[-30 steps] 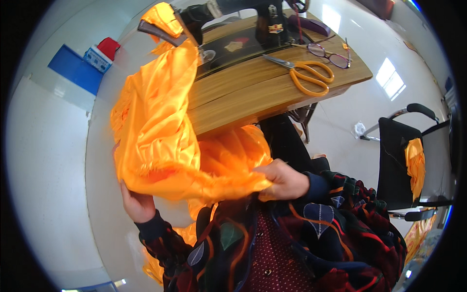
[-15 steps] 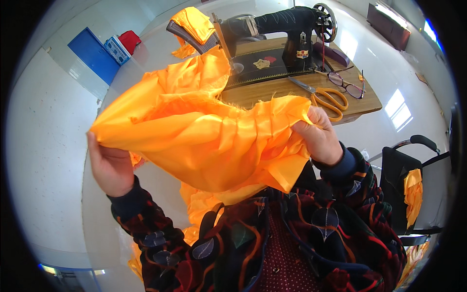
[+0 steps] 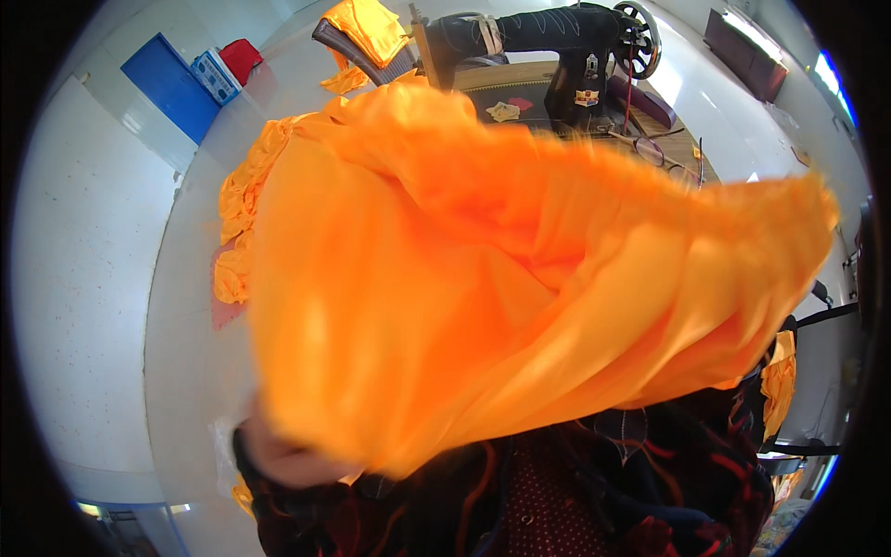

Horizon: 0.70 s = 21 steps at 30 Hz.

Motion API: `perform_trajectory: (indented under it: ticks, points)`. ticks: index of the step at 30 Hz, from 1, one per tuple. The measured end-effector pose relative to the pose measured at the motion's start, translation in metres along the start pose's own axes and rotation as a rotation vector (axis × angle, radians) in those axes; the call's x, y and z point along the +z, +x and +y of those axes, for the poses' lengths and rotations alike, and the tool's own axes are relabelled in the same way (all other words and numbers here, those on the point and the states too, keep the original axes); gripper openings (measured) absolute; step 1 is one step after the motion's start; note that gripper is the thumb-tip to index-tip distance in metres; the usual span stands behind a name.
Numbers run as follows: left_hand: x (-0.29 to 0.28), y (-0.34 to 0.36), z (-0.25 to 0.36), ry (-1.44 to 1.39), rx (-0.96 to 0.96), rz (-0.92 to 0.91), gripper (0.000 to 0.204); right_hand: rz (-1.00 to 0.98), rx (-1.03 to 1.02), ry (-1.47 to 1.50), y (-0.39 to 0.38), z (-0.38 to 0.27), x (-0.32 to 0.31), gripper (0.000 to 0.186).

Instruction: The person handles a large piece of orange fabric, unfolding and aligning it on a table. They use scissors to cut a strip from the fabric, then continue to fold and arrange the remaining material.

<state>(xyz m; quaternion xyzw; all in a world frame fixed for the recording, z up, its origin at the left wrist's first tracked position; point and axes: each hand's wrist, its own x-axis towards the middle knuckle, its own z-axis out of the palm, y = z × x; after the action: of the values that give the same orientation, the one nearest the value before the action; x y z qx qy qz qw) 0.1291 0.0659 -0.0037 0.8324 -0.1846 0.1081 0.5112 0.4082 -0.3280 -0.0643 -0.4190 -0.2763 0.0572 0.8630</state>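
A large piece of shiny orange satin cloth [image 3: 445,269] with a gathered edge is spread wide in front of me, blurred by motion. At its lower left corner my left hand [image 3: 292,459] grips the cloth; its fingers are smeared and partly covered. The cloth's other end stretches far to the right, and my right hand is hidden behind it. Beyond the cloth stands a black sewing machine [image 3: 548,42] with a handwheel, on a wooden table [image 3: 515,74] that is mostly covered from sight.
Eyeglasses [image 3: 650,150] and a dark purple case [image 3: 652,104] lie on the table's right side. Orange cloth [image 3: 367,32] drapes over a dark support behind the machine. More orange cloth [image 3: 243,190] hangs at the left. At the right, a chair holds orange cloth [image 3: 780,385].
The cloth has swung up and toward me, spreading out to the right. My left hand has moved down and right; my right hand has gone out of sight. The scissors are now covered.
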Motion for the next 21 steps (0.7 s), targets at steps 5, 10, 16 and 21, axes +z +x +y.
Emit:
perform_trajectory:
  ticks: [5, 10, 16, 21]
  points:
    - [0.074, -0.003, -0.077, -0.432, -0.670, 0.097, 0.019, 0.067, 0.158, -0.205, -0.025, 0.038, -0.040, 0.027]
    - [0.079, 0.000, -0.102, -0.362, -0.717, -0.174, 0.018, 0.070, 0.234, -0.196, -0.041, 0.057, -0.059, 0.025]
    - [0.017, 0.034, -0.083, 0.045, -0.434, -0.119, 0.020, 0.171, 0.258, -0.180, -0.046, 0.060, -0.059, 0.027]
    - [0.041, 0.078, -0.105, 0.695, 0.054, 0.220, 0.066, 0.131, 0.259, -0.150, -0.043, 0.063, -0.058, 0.025]
